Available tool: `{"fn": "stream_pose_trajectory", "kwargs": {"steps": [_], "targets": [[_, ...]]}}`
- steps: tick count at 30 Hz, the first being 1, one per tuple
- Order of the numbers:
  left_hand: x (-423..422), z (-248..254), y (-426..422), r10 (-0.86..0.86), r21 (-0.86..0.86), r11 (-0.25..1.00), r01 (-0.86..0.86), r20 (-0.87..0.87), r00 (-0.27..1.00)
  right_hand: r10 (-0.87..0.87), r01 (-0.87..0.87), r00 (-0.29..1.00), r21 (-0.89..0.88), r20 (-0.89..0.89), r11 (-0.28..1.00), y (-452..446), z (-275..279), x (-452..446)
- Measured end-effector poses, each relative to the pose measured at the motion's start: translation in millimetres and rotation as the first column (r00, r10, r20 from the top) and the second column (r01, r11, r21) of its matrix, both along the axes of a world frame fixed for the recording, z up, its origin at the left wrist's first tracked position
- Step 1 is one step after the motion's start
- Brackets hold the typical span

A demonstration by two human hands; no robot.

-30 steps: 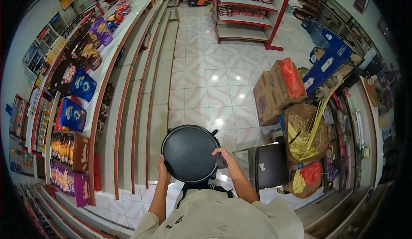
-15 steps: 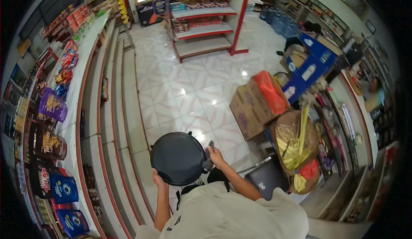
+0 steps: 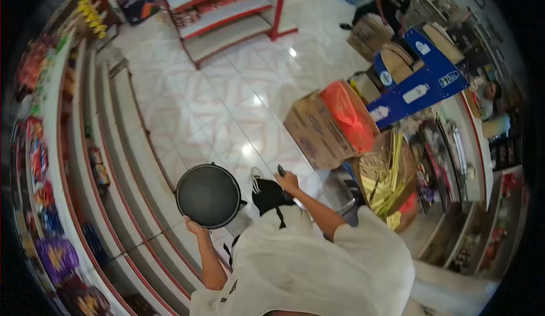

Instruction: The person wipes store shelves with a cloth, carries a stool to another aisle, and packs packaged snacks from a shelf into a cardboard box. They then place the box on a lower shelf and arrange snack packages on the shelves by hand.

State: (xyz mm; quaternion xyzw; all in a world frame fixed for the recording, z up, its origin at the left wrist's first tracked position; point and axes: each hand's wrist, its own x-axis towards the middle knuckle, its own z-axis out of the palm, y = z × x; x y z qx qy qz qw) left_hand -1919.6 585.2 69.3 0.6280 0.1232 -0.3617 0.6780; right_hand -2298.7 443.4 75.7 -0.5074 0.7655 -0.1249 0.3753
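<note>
A round black pan-like object is held out over the tiled floor at the lower left of centre. My left hand grips its near left rim, with the fingers partly hidden beneath it. Apart from it, to the right, my right hand is closed around a small dark object, too small to identify. A shoe shows on the floor between my hands.
Long shelves run along the left. A red-edged shelf unit stands ahead. On the right are a cardboard box, a red plastic bag, a basket of yellow strips and a blue display. Farther back, a person bends by a carton.
The view has turned rightward. The black round object has shifted left in view with my left hand. My right hand has moved away from it, and the person at the back has come into view.
</note>
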Motion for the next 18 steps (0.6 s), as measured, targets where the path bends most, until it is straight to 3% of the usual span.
{"fn": "stream_pose_trajectory", "kwargs": {"steps": [4,11,15,16,18], "targets": [[25.4,-26.1,-55.5,-0.047,0.04,0.998,0.046,0.029,0.998,0.089,-0.058,0.989,0.241,-0.12,0.969,-55.7,-35.2,-32.2],[68.9,-63.8,-187.3,0.008,0.19,0.982,-0.012,0.026,1.0,0.072,-0.003,0.993,0.574,-0.098,0.819,-46.9,-57.9,-63.2],[125.3,-137.6,-245.8,-0.025,0.19,0.982,0.008,0.085,0.996,-0.038,0.117,0.99,0.65,-0.134,0.751,-15.2,-71.8,-58.3],[161.5,-194.4,-246.2,-0.124,0.107,0.989,0.107,0.17,0.978,-0.076,0.17,0.983,0.657,-0.17,0.734,-1.9,-81.0,-58.2],[185.0,-219.2,-282.3,-0.119,0.165,0.982,0.093,0.151,0.981,-0.146,0.261,0.964,0.663,-0.224,0.702,25.2,-86.3,-49.9]]}}
